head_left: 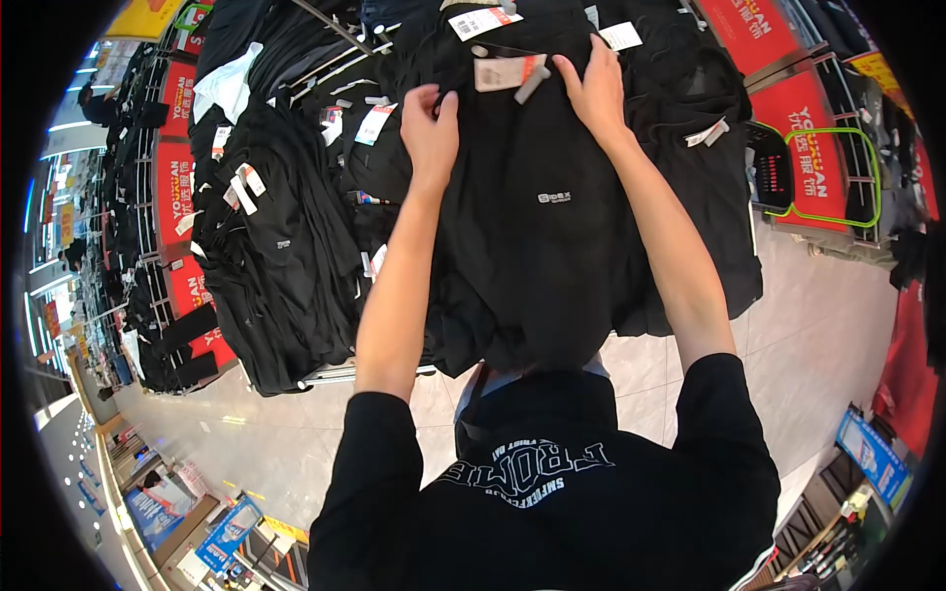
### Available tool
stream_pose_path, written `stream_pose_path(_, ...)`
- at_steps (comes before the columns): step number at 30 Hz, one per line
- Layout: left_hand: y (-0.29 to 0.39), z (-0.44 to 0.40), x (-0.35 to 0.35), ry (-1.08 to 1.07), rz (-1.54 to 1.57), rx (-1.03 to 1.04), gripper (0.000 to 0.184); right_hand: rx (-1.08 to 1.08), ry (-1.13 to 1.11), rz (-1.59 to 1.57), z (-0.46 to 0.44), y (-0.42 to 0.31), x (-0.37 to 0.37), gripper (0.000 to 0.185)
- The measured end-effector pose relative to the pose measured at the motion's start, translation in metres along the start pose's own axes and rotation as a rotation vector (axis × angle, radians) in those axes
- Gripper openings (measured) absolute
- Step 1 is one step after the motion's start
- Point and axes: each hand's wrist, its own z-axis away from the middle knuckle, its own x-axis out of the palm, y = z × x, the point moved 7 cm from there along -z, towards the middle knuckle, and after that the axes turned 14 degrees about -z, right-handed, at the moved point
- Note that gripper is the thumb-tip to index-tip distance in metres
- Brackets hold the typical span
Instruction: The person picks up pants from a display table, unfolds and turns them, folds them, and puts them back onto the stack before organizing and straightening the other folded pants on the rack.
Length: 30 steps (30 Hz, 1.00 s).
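A black garment [532, 227] with a small white chest print is spread over other dark clothes in front of me. My left hand [431, 133] is at its upper left edge, thumb and fingers bent round the dark cloth. On the upper right side, my right hand [594, 94] rests on the cloth, thumb and fingers apart. Between the two hands lies a white and orange price tag [509, 73] with a grey plastic piece [532, 85] beside it. Another black garment [286, 256] with tags lies to the left.
Dark clothes with white tags surround the garment on the display. A white cloth [225, 84] lies at the upper left. A black basket with green handles [834, 177] is at the right. Red signs [806, 138] line both sides. Tiled floor [788, 335] shows below the display.
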Motion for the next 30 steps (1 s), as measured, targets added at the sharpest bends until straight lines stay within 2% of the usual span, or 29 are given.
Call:
stream_pose_path(1, -0.014, 0.012, -0.007, 0.056, -0.08, 0.05, 0.031, -0.046, 0.03, -0.03, 0.005, 0.0, -0.003, 0.068)
stream_pose_path(2, -0.025, 0.029, -0.018, 0.079, -0.048, 0.021, 0.028, -0.094, 0.057, -0.063, 0.009, 0.001, -0.004, 0.069)
stream_pose_path(5, -0.084, 0.092, -0.049, 0.102, 0.017, -0.121, 0.022, -0.057, 0.069, -0.051, 0.012, 0.009, 0.0, 0.068)
stream_pose_path(7, -0.137, 0.144, -0.067, 0.062, -0.22, -0.221, 0.025, -0.054, 0.077, -0.059, 0.008, 0.003, 0.0, 0.067)
stream_pose_path(8, -0.165, 0.17, -0.074, 0.008, -0.347, -0.239, 0.031, -0.07, 0.113, -0.056, 0.005, -0.002, -0.001, 0.066)
stream_pose_path(9, -0.184, 0.196, -0.083, -0.029, -0.613, -0.191, 0.041, -0.086, 0.148, -0.055, 0.003, -0.006, -0.001, 0.065)
stream_pose_path(10, -0.187, 0.214, -0.092, -0.137, -0.812, -0.313, 0.049, -0.138, 0.188, -0.024, 0.001, -0.012, 0.0, 0.062)
stream_pose_path(12, -0.16, 0.229, -0.102, -0.09, -0.936, -0.155, 0.053, -0.146, 0.198, 0.105, 0.0, 0.004, 0.014, 0.062)
stream_pose_path(14, -0.154, 0.235, -0.107, -0.041, -0.744, -0.004, 0.055, -0.165, 0.199, 0.196, -0.001, 0.018, 0.02, 0.063)
stream_pose_path(17, -0.137, 0.231, -0.121, -0.038, -0.789, -0.003, 0.059, -0.151, 0.146, 0.121, -0.002, 0.013, 0.013, 0.067)
stream_pose_path(20, -0.168, 0.234, -0.128, -0.076, -0.758, -0.06, 0.064, -0.02, 0.166, 0.066, 0.014, -0.015, -0.014, 0.071)
stream_pose_path(22, -0.181, 0.236, -0.124, -0.118, -0.641, -0.05, 0.064, -0.098, 0.281, 0.073, 0.04, -0.042, -0.037, 0.067)
stream_pose_path(25, -0.184, 0.244, -0.129, -0.191, -0.561, 0.024, 0.059, -0.113, 0.331, 0.11, 0.093, -0.084, -0.044, 0.062)
stream_pose_path(27, -0.177, 0.247, -0.137, -0.212, -0.54, 0.075, 0.059, -0.16, 0.197, 0.202, 0.113, -0.094, -0.019, 0.065)
stream_pose_path(28, -0.172, 0.252, -0.142, -0.227, -0.545, 0.104, 0.058, -0.119, 0.027, 0.24, 0.116, -0.087, 0.003, 0.066)
stream_pose_path(29, -0.17, 0.256, -0.148, -0.247, -0.545, 0.119, 0.058, -0.164, -0.125, 0.271, 0.123, -0.068, 0.028, 0.067)
stream_pose_path(30, -0.165, 0.259, -0.157, -0.262, -0.546, 0.149, 0.057, -0.113, -0.125, 0.407, 0.133, -0.064, 0.039, 0.068)
